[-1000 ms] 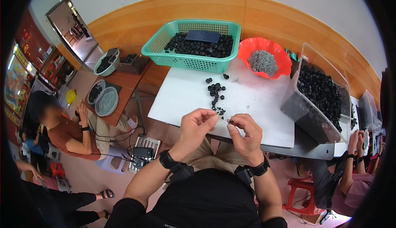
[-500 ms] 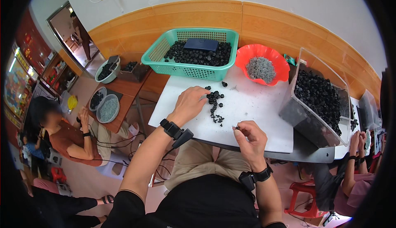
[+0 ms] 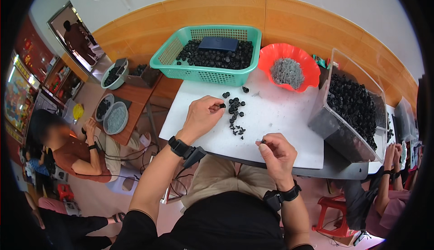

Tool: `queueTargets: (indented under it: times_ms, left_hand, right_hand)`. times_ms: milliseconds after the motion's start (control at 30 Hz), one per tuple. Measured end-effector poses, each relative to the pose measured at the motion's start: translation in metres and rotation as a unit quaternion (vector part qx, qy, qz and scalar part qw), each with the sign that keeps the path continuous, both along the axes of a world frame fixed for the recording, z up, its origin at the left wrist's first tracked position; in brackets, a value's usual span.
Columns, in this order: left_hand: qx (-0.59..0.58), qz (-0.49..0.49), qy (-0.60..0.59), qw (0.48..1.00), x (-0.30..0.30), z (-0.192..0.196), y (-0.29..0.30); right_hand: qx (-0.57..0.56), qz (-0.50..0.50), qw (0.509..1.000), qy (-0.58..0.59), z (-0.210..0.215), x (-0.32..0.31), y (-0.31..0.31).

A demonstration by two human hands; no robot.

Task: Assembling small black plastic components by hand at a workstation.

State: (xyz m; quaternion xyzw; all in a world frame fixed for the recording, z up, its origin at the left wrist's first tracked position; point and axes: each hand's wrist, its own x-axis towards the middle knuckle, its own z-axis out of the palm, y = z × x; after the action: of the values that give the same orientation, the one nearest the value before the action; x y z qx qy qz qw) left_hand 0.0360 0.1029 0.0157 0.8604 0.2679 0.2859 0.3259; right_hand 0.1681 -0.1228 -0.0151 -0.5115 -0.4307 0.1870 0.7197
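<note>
Left hand [image 3: 204,114] pinches small black plastic cap [image 3: 222,106] beside loose pile of black caps [image 3: 235,114] on white desk [image 3: 280,128]. Right hand [image 3: 276,152] closed on tiny part, probably metal pin. Step: pick-up; next needs mating both pieces.

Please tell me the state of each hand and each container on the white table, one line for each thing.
Left hand: pinching a small black part.
Right hand: pinching a tiny part.
Green basket: holds black parts.
Red bowl: holds small grey pieces.
Clear bin: open, holds black parts.
Loose black parts: scattered on the table.
</note>
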Motion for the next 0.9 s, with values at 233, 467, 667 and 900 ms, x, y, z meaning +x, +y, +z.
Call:
queueTargets:
  times_ms: [233, 467, 667, 900]
  left_hand:
    - [-0.213, -0.026, -0.124, 0.969, -0.023, -0.007, -0.013]
    - [-0.285, -0.056, -0.18, 0.94, -0.036, -0.016, -0.029]
    - [-0.389, -0.097, -0.197, 0.895, -0.04, -0.013, -0.046]
    - [-0.407, -0.167, -0.184, 0.879, -0.038, -0.003, -0.066]
  right_hand:
    - [0.001, -0.009, 1.0, 0.023, -0.003, -0.002, 0.001]
    - [-0.014, -0.008, 0.999, 0.044, -0.002, -0.007, 0.002]
    - [-0.016, 0.012, 0.999, 0.05, 0.001, -0.014, 0.009]
    - [-0.01, 0.04, 0.999, 0.014, 0.016, -0.026, 0.021]
